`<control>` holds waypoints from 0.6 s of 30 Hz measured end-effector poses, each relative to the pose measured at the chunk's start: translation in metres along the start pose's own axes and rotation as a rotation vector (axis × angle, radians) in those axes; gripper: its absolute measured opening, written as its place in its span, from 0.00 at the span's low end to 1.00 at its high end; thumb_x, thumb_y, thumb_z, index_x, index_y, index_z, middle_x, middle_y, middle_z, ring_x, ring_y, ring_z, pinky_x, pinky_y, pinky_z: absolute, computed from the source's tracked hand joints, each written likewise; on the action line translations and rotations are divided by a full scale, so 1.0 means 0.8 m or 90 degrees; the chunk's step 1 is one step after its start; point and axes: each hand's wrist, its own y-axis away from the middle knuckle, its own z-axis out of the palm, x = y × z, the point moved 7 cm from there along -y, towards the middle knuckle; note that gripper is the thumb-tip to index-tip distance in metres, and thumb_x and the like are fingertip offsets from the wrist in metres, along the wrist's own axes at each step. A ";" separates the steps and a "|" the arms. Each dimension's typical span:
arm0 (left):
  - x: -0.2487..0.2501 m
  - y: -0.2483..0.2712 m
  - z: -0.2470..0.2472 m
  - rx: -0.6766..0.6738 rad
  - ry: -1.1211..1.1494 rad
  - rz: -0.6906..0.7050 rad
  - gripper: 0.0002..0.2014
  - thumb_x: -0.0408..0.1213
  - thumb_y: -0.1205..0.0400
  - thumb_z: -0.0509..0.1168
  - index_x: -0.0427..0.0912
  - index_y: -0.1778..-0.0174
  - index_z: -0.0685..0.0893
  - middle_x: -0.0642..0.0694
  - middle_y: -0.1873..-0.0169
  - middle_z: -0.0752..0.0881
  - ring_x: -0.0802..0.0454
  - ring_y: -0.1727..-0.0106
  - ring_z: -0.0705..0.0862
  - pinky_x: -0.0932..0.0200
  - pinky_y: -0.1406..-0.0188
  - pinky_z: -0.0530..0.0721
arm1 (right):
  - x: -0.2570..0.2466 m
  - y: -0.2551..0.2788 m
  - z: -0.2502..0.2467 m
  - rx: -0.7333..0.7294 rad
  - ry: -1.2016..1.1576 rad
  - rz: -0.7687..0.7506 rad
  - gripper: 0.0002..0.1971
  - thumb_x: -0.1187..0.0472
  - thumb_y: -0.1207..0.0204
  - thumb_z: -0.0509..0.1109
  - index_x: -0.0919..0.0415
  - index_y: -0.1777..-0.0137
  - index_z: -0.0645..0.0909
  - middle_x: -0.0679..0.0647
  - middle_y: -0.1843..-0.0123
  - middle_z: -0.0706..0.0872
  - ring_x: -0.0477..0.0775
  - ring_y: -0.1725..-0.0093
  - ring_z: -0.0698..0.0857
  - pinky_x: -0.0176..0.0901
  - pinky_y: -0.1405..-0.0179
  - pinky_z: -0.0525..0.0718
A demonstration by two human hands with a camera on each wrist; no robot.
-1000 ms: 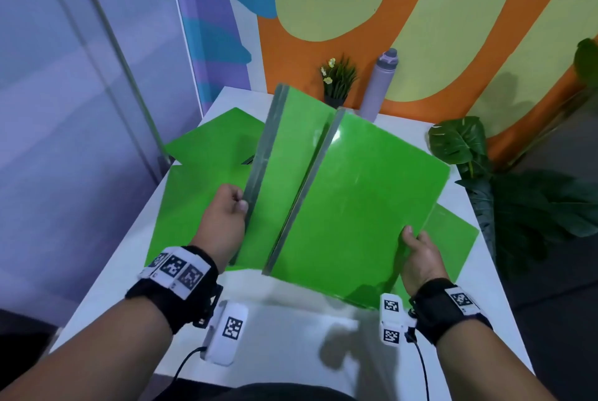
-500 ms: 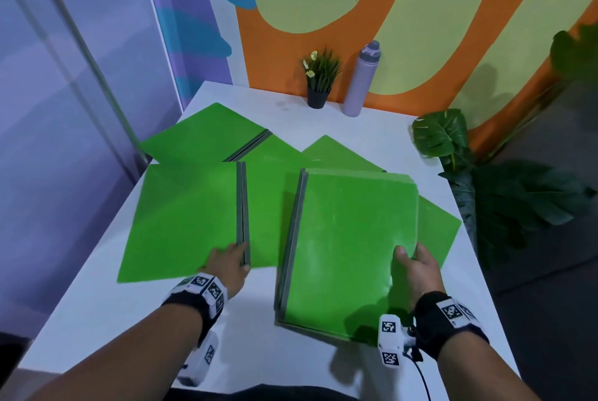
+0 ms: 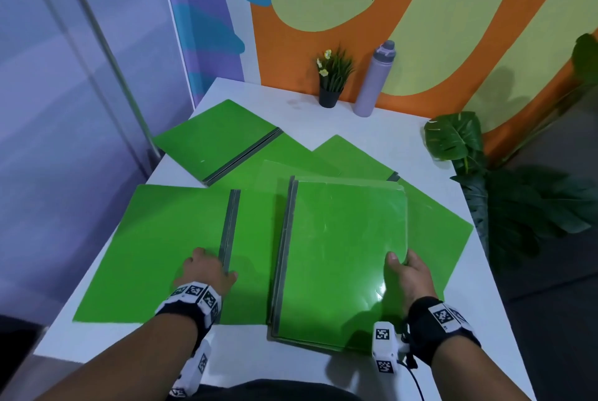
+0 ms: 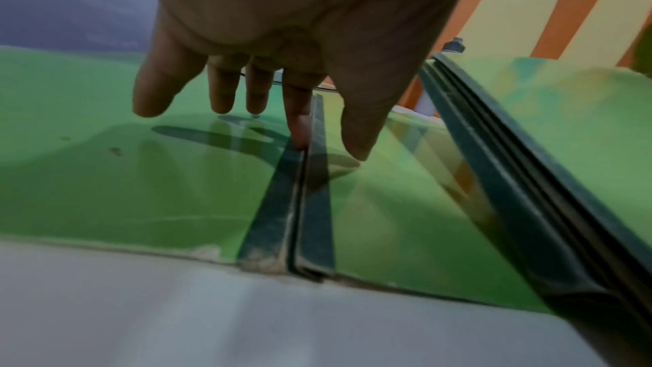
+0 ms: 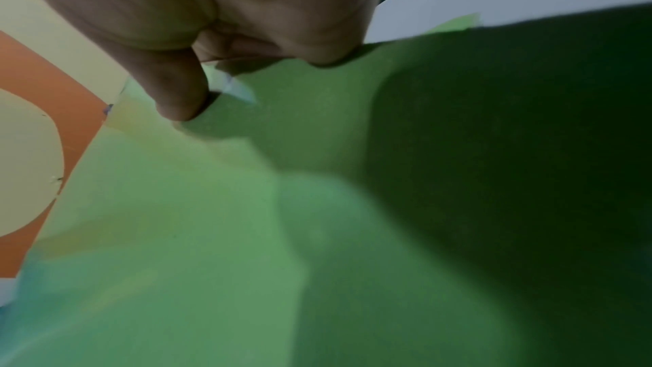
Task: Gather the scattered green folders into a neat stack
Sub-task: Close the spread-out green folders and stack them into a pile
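Observation:
A stack of green folders (image 3: 343,255) with dark spines lies flat on the white table (image 3: 155,355), right of centre. My right hand (image 3: 404,271) grips its right edge, thumb (image 5: 176,99) on top and the other fingers hidden underneath. My left hand (image 3: 207,271) rests with straight, spread fingers on the left green folder (image 3: 155,248); its index fingertip (image 4: 300,133) touches that folder's dark spine (image 4: 310,205). Another green folder (image 3: 213,138) lies at the far left. Two more, one (image 3: 352,154) behind the stack and one (image 3: 433,232) partly under it, stick out.
A small potted plant (image 3: 333,80) and a purple bottle (image 3: 372,80) stand at the table's far edge against the painted wall. A large leafy plant (image 3: 453,138) stands off the table's right side. A glass partition runs along the left.
The two folders held tilted up a second ago now lie flat. The right-hand one sits squared on the stack. My left hand has released its folder and rests on the spine.

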 end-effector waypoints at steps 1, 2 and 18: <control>0.002 0.000 0.005 -0.015 -0.002 -0.001 0.25 0.63 0.26 0.65 0.40 0.54 0.84 0.38 0.29 0.71 0.40 0.33 0.76 0.41 0.35 0.82 | 0.001 -0.001 0.002 0.000 0.001 0.000 0.35 0.57 0.22 0.68 0.54 0.18 0.55 0.58 0.16 0.58 0.65 0.19 0.61 0.70 0.23 0.60; 0.003 -0.002 0.009 -0.026 -0.005 -0.002 0.25 0.63 0.26 0.66 0.42 0.56 0.84 0.39 0.26 0.69 0.40 0.29 0.74 0.39 0.32 0.80 | 0.001 0.000 0.005 -0.001 0.000 0.001 0.35 0.57 0.21 0.67 0.54 0.18 0.55 0.58 0.16 0.58 0.65 0.19 0.61 0.69 0.23 0.60; 0.039 0.098 -0.224 0.374 0.353 0.204 0.05 0.28 0.16 0.57 0.37 0.58 0.71 0.44 0.63 0.75 0.46 0.65 0.75 0.50 0.65 0.68 | -0.044 0.005 0.015 -0.065 -0.168 0.003 0.38 0.60 0.23 0.67 0.55 0.17 0.51 0.59 0.15 0.55 0.64 0.18 0.56 0.70 0.22 0.51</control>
